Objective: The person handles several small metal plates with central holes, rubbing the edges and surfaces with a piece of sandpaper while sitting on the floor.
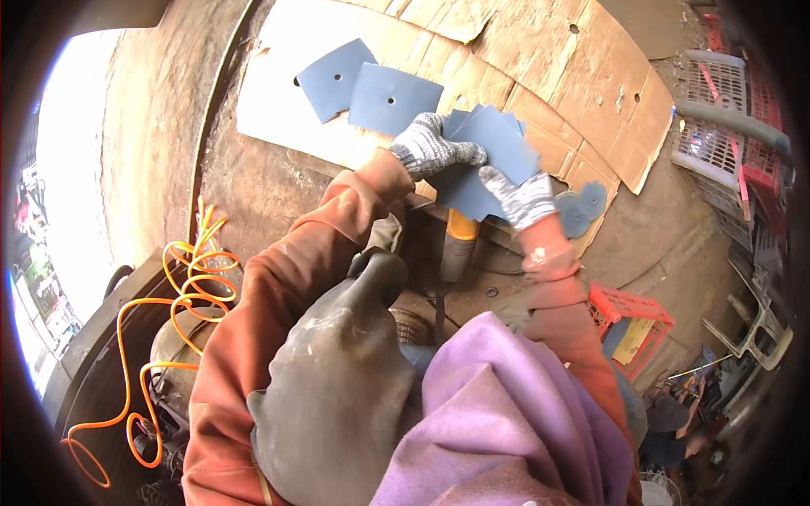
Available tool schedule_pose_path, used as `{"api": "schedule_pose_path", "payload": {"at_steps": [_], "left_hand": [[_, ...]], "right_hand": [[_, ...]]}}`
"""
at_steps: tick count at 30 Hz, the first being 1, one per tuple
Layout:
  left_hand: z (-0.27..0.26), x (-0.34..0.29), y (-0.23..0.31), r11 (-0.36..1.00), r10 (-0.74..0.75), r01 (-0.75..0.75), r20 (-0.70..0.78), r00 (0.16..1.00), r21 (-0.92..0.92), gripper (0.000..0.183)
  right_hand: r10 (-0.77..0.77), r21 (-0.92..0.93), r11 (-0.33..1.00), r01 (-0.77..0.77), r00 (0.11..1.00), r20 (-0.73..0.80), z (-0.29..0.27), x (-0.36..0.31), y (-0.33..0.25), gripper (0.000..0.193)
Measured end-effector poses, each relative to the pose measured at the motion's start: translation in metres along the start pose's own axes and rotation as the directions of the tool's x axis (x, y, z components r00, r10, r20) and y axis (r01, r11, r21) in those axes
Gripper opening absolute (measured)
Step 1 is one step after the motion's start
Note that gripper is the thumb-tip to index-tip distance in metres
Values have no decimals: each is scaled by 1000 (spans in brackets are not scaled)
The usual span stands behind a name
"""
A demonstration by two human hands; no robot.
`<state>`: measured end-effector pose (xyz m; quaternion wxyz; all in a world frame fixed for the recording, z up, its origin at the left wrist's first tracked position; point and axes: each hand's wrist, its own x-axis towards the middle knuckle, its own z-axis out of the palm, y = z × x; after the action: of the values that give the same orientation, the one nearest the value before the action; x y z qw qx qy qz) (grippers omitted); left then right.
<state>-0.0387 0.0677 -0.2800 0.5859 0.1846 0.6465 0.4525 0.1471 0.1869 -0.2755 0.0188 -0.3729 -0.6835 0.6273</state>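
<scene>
A loose, fanned stack of thin blue-grey sheets is held between my two hands, its corners sticking out at different angles. My left hand, in a grey-and-white knitted glove, grips the stack's left side, thumb on top. On the right lower edge, my gloved right hand closes on the same sheets, slightly blurred. Two separate blue-grey pieces, a sheet with a central hole and a ragged-edged one, lie on the cardboard beyond my left hand. Round blue-grey discs rest beside my right hand.
A tool with a yellow-and-dark handle is below the stack. An orange coiled hose hangs at left. A red crate stands at lower right; grey and red plastic crates and a pale chair-like frame are farther right.
</scene>
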Motion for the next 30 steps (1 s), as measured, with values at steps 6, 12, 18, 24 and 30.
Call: {"api": "schedule_pose_path", "payload": {"at_steps": [6, 12, 18, 24, 30], "left_hand": [[6, 1, -15, 999, 34, -36, -78, 996, -19, 52], [3, 4, 16, 996, -93, 93, 42, 995, -11, 41], [4, 2, 25, 970, -120, 129, -53, 991, 206, 63], [7, -6, 3, 989, 87, -73, -105, 991, 125, 61], [-65, -22, -33, 926, 353, -340, -702, 618, 165, 73]], "right_hand": [[266, -288, 921, -264, 963, -32, -7, 27, -23, 52], [156, -819, 569, -68, 987, 27, 0, 75, 45, 47], [-84, -291, 957, -10, 948, -308, 26, 6, 15, 36], [-136, -182, 980, 80, 937, -321, 27, -2, 17, 36], [196, 201, 969, -142, 938, -284, 23, -10, 9, 42]]}}
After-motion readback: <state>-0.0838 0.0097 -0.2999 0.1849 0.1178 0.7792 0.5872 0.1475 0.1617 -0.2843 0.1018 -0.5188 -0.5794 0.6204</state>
